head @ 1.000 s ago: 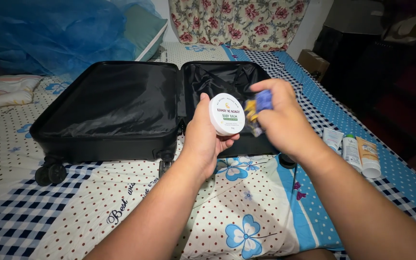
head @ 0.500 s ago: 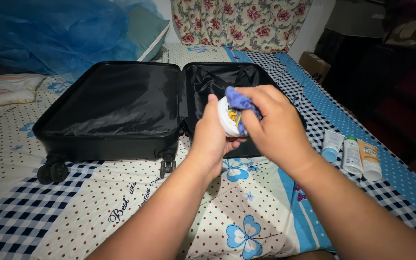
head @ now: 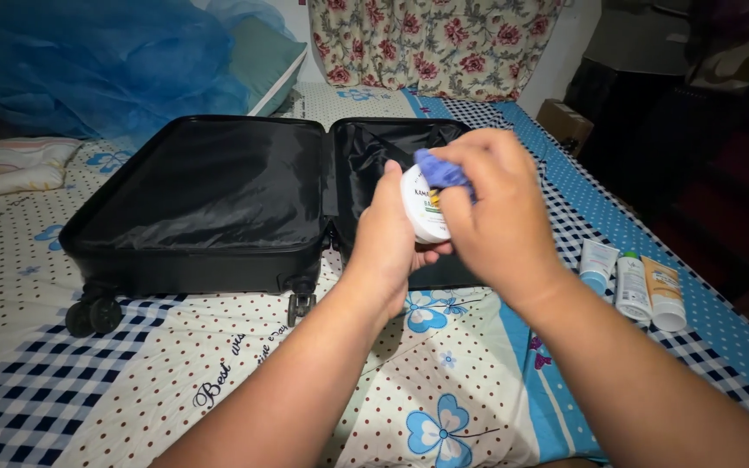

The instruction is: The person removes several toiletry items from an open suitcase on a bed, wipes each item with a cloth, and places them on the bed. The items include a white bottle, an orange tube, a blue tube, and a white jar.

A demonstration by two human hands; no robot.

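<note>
My left hand point(head: 389, 241) grips a round white jar point(head: 420, 208) by its rim, with the lid facing me. My right hand point(head: 496, 208) holds a small blue cloth point(head: 438, 168) and presses it against the jar's lid, hiding most of it. Both hands are raised in front of an open black suitcase point(head: 210, 195) that lies flat on the bed, its two halves lined in black fabric with nothing inside.
Three tubes point(head: 633, 279), white, white-green and orange, lie on the blue dotted sheet at the right. A blue mosquito net point(head: 97, 61) and pillows point(head: 15, 160) are at the back left. Floral curtain point(head: 435, 39) behind; the bed's right edge drops to a dark floor.
My right hand brought the blue cloth from beside the jar onto its lid and now rubs higher across it. The left hand tilted the jar slightly.
</note>
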